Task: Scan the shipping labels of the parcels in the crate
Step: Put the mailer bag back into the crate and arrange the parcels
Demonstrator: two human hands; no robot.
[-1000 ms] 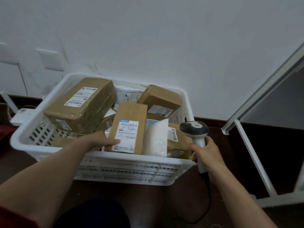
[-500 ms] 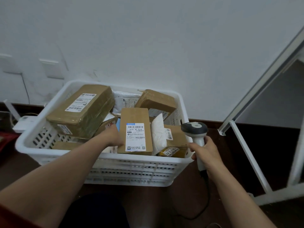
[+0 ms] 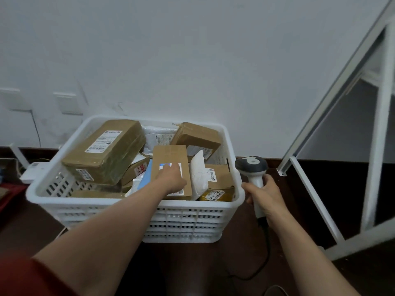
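Observation:
A white plastic crate (image 3: 203,205) on the dark floor holds several taped brown parcels with shipping labels. A large box (image 3: 104,152) lies at the left and a smaller one (image 3: 196,135) at the back right. In the middle a slim brown box (image 3: 171,154) leans upright. My left hand (image 3: 172,178) lies flat on its front and covers most of its white label. A white pouch (image 3: 197,174) and a labelled box (image 3: 220,176) stand to its right. Just outside the crate's right wall, my right hand (image 3: 264,194) grips a grey-and-white barcode scanner (image 3: 251,165).
A white metal frame (image 3: 310,201) leans against the wall at the right. The scanner's black cable (image 3: 265,259) trails down over the floor. Wall sockets (image 3: 67,102) and a white device (image 3: 32,171) are at the left behind the crate.
My left hand has slid from the slim box's left edge onto its front and now covers the label. The scanner hand has stayed beside the crate's right wall.

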